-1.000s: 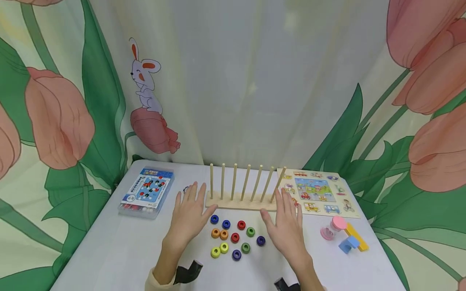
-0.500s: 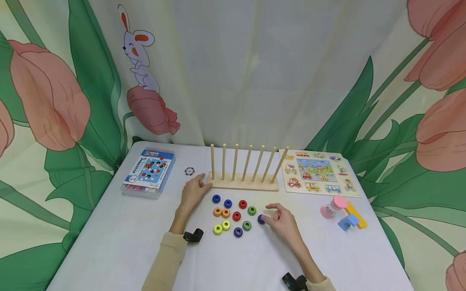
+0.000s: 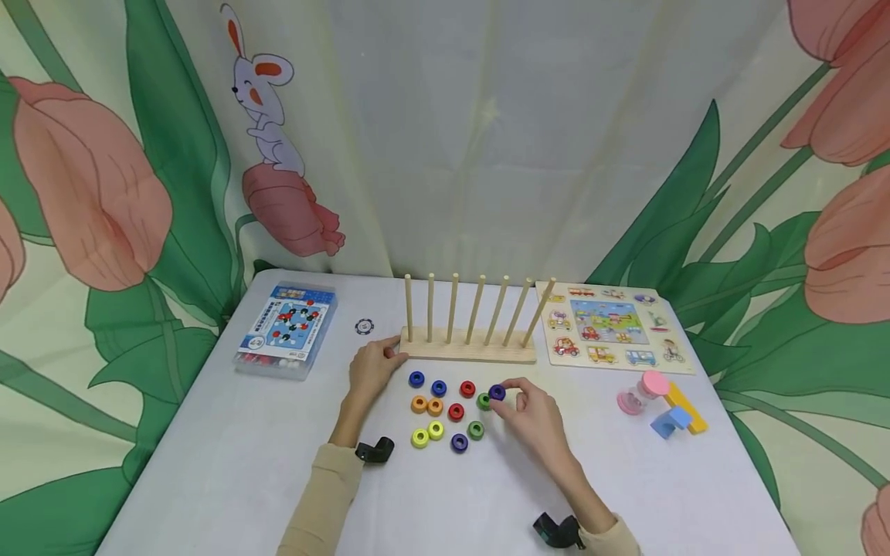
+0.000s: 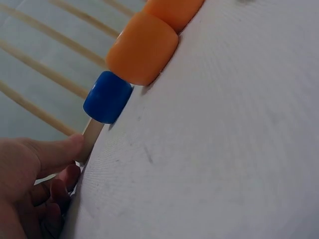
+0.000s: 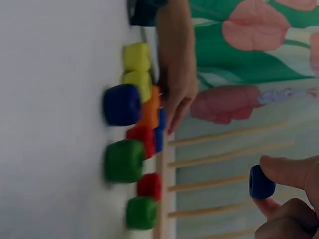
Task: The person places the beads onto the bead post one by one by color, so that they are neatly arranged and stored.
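Head view: the right hand (image 3: 534, 417) is pinching a dark purple bead (image 3: 497, 396) between thumb and forefinger. The left hand (image 3: 371, 373) is gripping the left end of the peg rack (image 3: 473, 352), which is standing at twelve o'clock of the loose beads (image 3: 456, 418). At their ten o'clock, a clear box (image 3: 285, 332) is holding red and white pieces (image 3: 260, 360).

Left wrist view: the left thumb is pressing the rack end, at seven o'clock of a blue bead (image 4: 108, 97).

Right wrist view: the pinched bead is sitting at four o'clock from centre, clear of the table (image 5: 55, 124).
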Motion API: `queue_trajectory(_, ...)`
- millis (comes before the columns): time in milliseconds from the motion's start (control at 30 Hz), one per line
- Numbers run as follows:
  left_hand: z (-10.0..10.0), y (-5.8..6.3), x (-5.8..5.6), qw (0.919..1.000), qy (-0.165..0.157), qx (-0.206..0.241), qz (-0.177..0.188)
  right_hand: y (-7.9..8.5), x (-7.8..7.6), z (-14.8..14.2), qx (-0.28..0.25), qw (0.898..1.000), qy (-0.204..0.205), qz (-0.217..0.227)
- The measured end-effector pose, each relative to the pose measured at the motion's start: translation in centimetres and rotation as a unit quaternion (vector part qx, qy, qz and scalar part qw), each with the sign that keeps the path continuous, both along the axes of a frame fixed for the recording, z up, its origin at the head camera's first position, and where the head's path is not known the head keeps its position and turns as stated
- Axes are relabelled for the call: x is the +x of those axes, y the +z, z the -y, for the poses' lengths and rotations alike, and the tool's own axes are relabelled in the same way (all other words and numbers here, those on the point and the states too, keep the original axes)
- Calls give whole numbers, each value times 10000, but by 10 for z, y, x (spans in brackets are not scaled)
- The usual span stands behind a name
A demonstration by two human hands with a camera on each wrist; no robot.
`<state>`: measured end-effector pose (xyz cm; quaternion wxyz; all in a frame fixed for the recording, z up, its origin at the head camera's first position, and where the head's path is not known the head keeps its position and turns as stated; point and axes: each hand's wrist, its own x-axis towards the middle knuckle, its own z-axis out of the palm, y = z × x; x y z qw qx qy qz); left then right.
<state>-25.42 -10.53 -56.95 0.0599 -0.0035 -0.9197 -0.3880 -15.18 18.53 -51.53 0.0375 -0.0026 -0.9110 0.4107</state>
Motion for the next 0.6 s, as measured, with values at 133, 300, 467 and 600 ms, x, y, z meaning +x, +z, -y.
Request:
queue_trajectory(133,0,-1,0,10000,64,5,7,42,-15,28,-520,9975,280,-393)
queue_trajectory(300,0,-2,0,9999,82,60,-58,90,-46,69,-1097,9845,801,-1108)
queue_trajectory(467,-1,-1,0,10000,43,50,-20,115,-83,104,-1111,9728,1015,-1760)
queue_trajectory(600,-1,-2,-1,10000,36,-43,-32,119,-105,124,-827,9748,1017,-1807)
